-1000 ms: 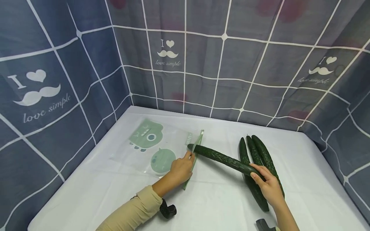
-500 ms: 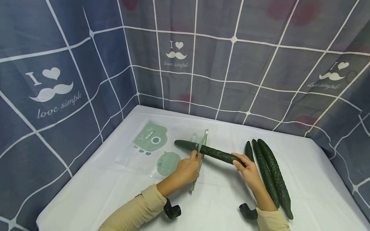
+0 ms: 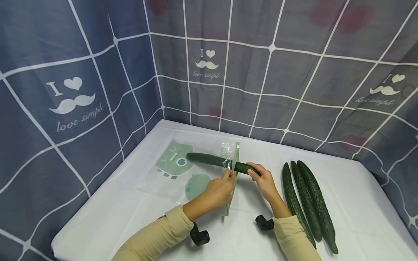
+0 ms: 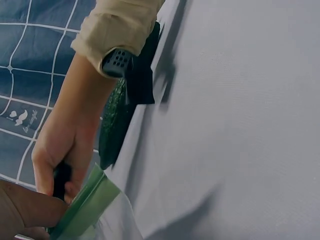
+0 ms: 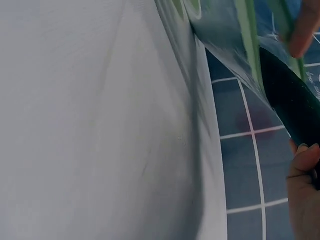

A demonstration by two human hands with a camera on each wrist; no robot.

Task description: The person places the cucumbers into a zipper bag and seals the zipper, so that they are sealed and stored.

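The person's right hand [image 3: 265, 181] is gripping the stalk end of a long dark green bumpy cucumber [image 3: 209, 159], fingers curled round it, and is feeding it tip first into a clear plastic zip bag printed with pale green cartoon figures [image 3: 177, 170], which is lying flat on the white cloth-covered table [image 3: 98, 224]. The left hand [image 3: 220, 189] is pinching the bag's green zip edge [image 3: 234, 170] and holding the mouth raised, so the cucumber is passing through the opening; most of its length is already lying inside the plastic over the printed figures, and only the end in the right hand is sticking out. The hands are close together but not touching, one on either side of the bag mouth. In the right wrist view the green zip strip [image 5: 246, 35] is arching over the dark cucumber [image 5: 290, 105], which suggests the mouth is only just wide enough. To do this well, the left hand should be keeping the upper lip lifted clear of the rough skin while the right is pushing straight along the bag's length, low and level, so the tip is not snagging. Three more dark green cucumbers [image 3: 307, 203] are lying side by side on the cloth, just right of the right forearm.
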